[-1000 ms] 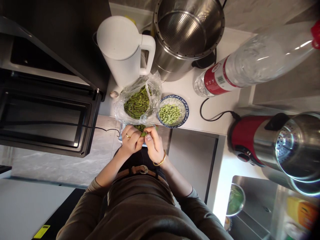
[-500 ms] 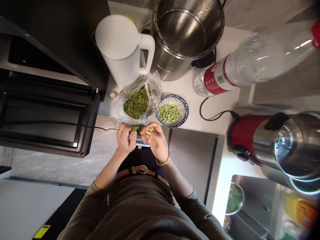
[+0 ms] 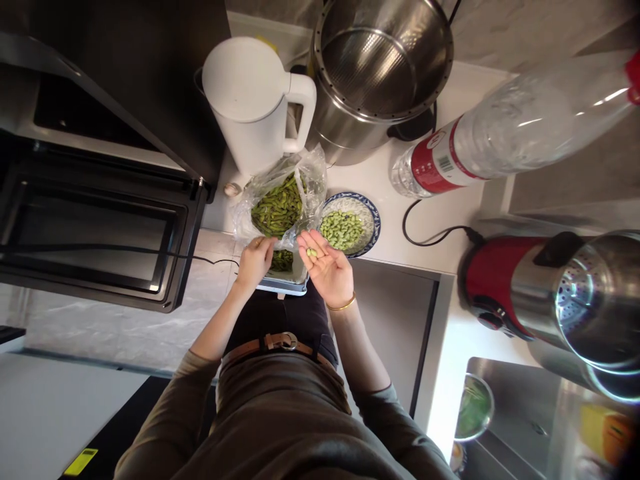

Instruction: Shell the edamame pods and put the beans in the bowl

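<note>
My right hand [image 3: 327, 270] is turned palm up beside the bowl, with a few shelled green beans [image 3: 312, 253] lying on its slightly curled fingers. At the near edge of a clear plastic bag [image 3: 315, 175], my left hand [image 3: 254, 263] has its fingers bent together; what they hold, if anything, is hidden. Green edamame pods [image 3: 277, 208] fill the bag. Below it a light-coloured container [image 3: 283, 289] holds dark pods or shells, partly covered by my hands. Many shelled beans sit in a blue-and-white patterned bowl [image 3: 376, 223] to the right.
A white lidded jug [image 3: 245, 87] and a steel pot [image 3: 350, 137] stand behind the bag. To the right are a large plastic bottle [image 3: 435, 160], a black cord [image 3: 415, 241] and a red-and-steel appliance [image 3: 500, 280]. An oven-like door [image 3: 100, 240] hangs open at left.
My right hand has turned palm up and moved right toward the bowl, carrying beans. My left hand has moved up slightly to the bag's edge, and the hands are farther apart.
</note>
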Available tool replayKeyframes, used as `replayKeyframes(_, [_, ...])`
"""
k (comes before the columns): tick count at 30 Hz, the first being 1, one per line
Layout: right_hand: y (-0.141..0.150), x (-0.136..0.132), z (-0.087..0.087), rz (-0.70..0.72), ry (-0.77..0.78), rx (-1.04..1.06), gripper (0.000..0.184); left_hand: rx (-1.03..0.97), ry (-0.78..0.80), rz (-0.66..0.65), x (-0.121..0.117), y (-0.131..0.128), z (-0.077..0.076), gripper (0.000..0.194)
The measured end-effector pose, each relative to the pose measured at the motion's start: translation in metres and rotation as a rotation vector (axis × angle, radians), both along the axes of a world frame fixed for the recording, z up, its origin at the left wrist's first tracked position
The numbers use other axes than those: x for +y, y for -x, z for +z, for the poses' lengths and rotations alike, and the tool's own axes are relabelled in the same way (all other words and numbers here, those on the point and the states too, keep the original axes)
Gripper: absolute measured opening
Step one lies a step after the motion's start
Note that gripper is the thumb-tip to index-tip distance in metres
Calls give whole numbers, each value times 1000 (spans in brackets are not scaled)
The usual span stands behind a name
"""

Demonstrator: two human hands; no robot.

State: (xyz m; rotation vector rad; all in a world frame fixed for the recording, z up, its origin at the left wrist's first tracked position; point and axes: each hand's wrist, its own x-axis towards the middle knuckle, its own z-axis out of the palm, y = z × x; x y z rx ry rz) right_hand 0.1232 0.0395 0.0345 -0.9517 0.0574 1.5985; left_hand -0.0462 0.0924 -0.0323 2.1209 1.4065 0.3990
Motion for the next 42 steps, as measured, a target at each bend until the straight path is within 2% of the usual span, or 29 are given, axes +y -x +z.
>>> replayKeyframes(2, [2, -1, -3, -3, 13, 10, 28, 16, -13, 117, 23, -11, -3, 31])
replayKeyframes(6, [4, -3, -7, -22, 32, 35, 26, 106, 96, 268, 64, -27, -17, 33])
replayKeyframes(9, [4, -6, -10, -42, 54, 48, 21, 109, 178, 299, 80, -26, -25, 27])
replayKeyframes(11, [3, -7, -12, -50, 63, 38, 16, 81, 211, 300, 83, -23, -24, 23])
replayKeyframes(13, [3, -8, -13, -45, 75, 4, 10, -54, 211, 288, 79, -21, -17, 21])
replayKeyframes(15, [4, -7, -14, -2, 72, -59, 9, -319, 214, 276, 67, -21, -4, 18])
replayKeyframes(18, [10, -4, -13, 114, 1, -230, 32, -704, 285, 278, 38, -25, 20, 22])
replayKeyframes(21, [17, -1, -9, 204, -127, -438, 43, -855, 418, 237, 8, -28, 38, 26])
replayKeyframes(23, [20, 0, -6, 235, -189, -539, 42, -890, 458, 208, -6, -28, 44, 28])
replayKeyframes(26, [21, 0, -3, 263, -234, -633, 39, -903, 406, 200, -15, -26, 48, 28])
replayKeyframes(30, [19, -1, -1, 289, -264, -678, 38, -861, 305, 195, -15, -22, 54, 20])
replayKeyframes(37, [18, -1, 2, 260, -278, -821, 44, -726, 216, 97, -13, -18, 67, 14])
replayKeyframes(42, [14, -8, -2, 360, -286, -974, 39, -625, 190, 64, -18, -15, 69, 12])
